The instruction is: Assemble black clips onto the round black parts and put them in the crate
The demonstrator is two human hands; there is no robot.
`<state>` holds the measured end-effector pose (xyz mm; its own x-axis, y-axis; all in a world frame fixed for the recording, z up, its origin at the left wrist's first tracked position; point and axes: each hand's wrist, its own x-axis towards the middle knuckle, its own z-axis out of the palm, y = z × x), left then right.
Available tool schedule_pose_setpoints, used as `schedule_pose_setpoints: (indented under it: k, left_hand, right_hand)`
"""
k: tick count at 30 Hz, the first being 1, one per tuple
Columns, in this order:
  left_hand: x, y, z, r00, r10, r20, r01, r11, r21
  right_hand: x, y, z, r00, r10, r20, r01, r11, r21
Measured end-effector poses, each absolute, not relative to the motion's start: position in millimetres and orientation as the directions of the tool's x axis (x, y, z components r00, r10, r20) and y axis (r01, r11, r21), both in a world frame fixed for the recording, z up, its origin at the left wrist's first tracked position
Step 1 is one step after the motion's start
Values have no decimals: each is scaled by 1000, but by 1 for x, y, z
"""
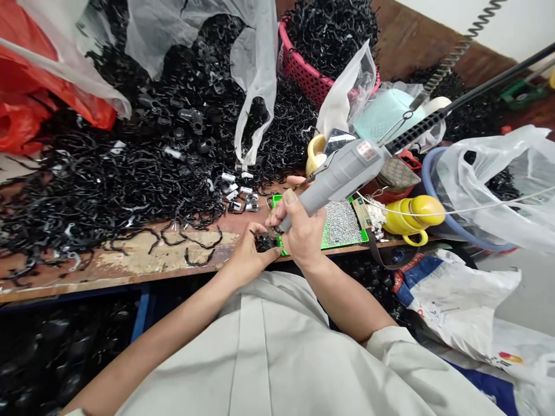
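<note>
My right hand [303, 228] is wrapped round a grey electric screwdriver [340, 176], which hangs from a coiled cord and slants down to the left. My left hand [251, 254] holds a small black part [263, 242] between thumb and fingers, right at the tool's lower end. Behind my right hand lies a green tray [366, 236] with many tiny silvery pieces. Several small white and black parts [233, 195] sit on the table just beyond my left hand.
Black strips [108, 190] are heaped over the table [156, 254]. Farther back stands a pink basket [303, 75] of black strips. To the right are a yellow cup [410, 212], a blue basin [433, 173] and plastic bags. Bins of black parts sit below the table edge.
</note>
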<state>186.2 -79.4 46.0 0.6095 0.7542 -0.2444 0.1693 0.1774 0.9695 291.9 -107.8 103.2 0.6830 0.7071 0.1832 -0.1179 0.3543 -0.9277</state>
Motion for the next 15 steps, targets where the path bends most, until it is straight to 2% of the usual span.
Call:
schedule_pose_setpoints:
  k: [10, 15]
  left_hand:
    - [183, -81, 33, 699, 707, -111, 76, 80, 994]
    - [181, -79, 34, 682, 726, -88, 57, 67, 996]
  right_hand:
    - [283, -105, 92, 648, 748, 144, -161, 319, -934]
    - [285, -105, 97, 666, 735, 128, -161, 309, -937]
